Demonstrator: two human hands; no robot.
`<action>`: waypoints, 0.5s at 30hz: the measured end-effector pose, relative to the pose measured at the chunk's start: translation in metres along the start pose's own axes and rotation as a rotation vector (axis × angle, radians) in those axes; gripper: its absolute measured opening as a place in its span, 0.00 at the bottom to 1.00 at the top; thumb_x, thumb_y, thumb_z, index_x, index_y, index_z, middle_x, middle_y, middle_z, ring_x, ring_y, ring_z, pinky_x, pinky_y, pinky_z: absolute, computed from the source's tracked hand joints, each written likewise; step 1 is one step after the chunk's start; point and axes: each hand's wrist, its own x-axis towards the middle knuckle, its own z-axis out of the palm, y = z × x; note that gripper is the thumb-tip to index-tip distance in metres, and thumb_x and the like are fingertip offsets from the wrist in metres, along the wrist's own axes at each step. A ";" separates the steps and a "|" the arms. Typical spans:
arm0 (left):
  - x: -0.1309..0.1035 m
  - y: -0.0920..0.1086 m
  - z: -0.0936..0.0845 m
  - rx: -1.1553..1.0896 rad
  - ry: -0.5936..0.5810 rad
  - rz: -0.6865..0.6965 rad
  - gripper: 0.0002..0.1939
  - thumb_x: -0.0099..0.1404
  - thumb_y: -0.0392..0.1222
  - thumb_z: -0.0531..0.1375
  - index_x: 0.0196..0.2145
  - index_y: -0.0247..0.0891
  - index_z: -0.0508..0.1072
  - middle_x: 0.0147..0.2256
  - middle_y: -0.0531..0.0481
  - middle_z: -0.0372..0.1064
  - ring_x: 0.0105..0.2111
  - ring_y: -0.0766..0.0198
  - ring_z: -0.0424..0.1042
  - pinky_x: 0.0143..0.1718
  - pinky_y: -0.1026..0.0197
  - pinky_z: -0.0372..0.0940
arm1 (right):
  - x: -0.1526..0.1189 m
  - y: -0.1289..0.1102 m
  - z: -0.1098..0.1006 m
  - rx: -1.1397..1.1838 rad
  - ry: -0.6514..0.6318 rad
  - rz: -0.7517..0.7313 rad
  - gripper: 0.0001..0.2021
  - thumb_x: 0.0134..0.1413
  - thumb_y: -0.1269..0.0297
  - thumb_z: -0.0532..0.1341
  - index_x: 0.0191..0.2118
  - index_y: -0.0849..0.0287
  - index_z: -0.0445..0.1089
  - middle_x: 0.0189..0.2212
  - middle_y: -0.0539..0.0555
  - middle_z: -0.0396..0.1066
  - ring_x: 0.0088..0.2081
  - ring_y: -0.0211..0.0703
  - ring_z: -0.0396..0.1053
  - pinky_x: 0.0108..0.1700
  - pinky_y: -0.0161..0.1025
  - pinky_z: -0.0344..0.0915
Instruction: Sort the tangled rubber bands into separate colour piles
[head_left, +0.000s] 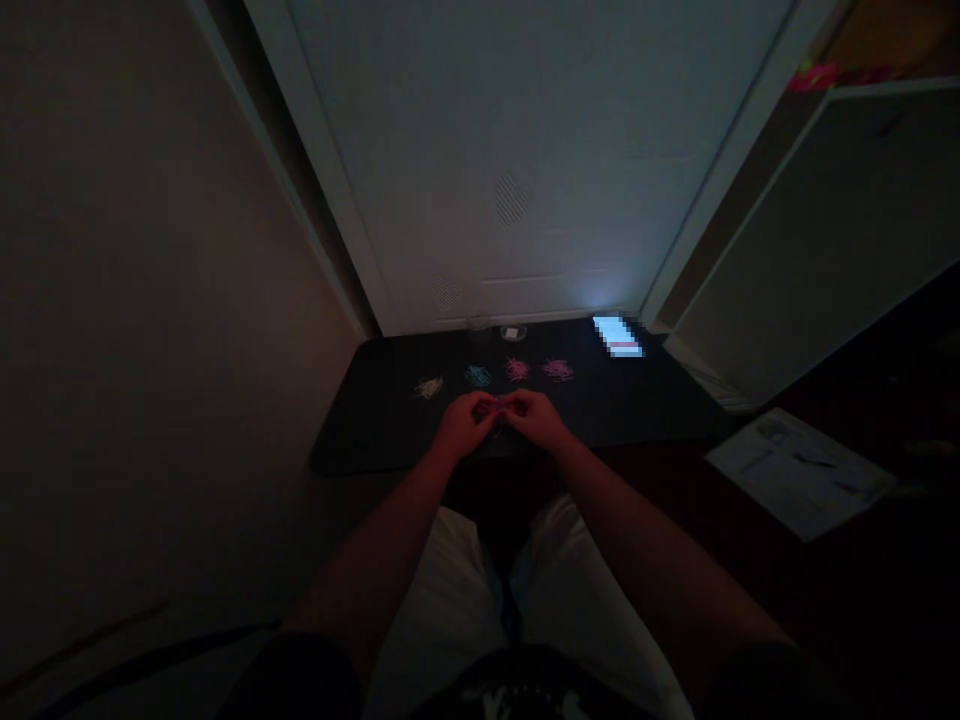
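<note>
In the dim light, my left hand (463, 425) and my right hand (535, 415) meet over the near edge of a black table (375, 425). Fingers and thumbs of both are pinched together, fingertips almost touching. Whatever is between them is too small and dark to name. Just beyond the hands lie loose piles of thin short strands: a pale yellow pile (429, 387) at the left, a blue pile (478, 376), a pink pile (517, 370) and a second pink pile (557, 371) at the right.
A lit screen (618, 336) lies at the table's back right. Near the back edge sits a small round clear container (514, 332) with a white patch. A white panel (525, 130) rises behind the table. A printed sheet (802, 475) lies lower right.
</note>
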 end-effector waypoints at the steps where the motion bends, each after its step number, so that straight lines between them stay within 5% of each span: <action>1: 0.000 0.000 0.000 -0.007 0.000 0.001 0.08 0.58 0.38 0.60 0.37 0.37 0.71 0.34 0.49 0.73 0.34 0.65 0.72 0.37 0.62 0.66 | 0.000 0.000 0.000 -0.010 0.001 -0.009 0.12 0.43 0.65 0.61 0.35 0.63 0.74 0.27 0.53 0.73 0.27 0.36 0.65 0.30 0.34 0.62; 15: 0.000 -0.001 0.000 0.018 0.021 0.000 0.08 0.58 0.38 0.60 0.37 0.37 0.71 0.34 0.48 0.73 0.34 0.65 0.72 0.37 0.63 0.67 | -0.001 -0.002 -0.001 -0.049 -0.001 0.004 0.06 0.44 0.64 0.60 0.25 0.61 0.69 0.22 0.50 0.69 0.24 0.35 0.63 0.28 0.32 0.58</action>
